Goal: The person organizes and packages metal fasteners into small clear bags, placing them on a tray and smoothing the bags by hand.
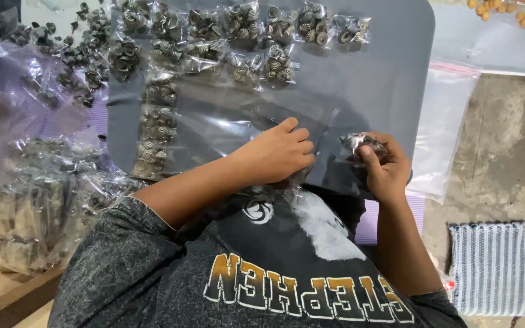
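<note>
while the left hand (277, 155) presses flat on a limp clear bag (256, 121), the right hand (383, 167) pinches shut a small crinkly packet (360, 144) of metal pieces; probably slippery, best gripped at its neck.

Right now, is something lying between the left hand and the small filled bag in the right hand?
Nothing solid: only a narrow strip of the dark grey board separates the left hand from the small filled bag pinched by the right hand.

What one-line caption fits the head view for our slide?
Left hand presses a clear bag on a grey board; right hand grips a small filled bag.
</note>
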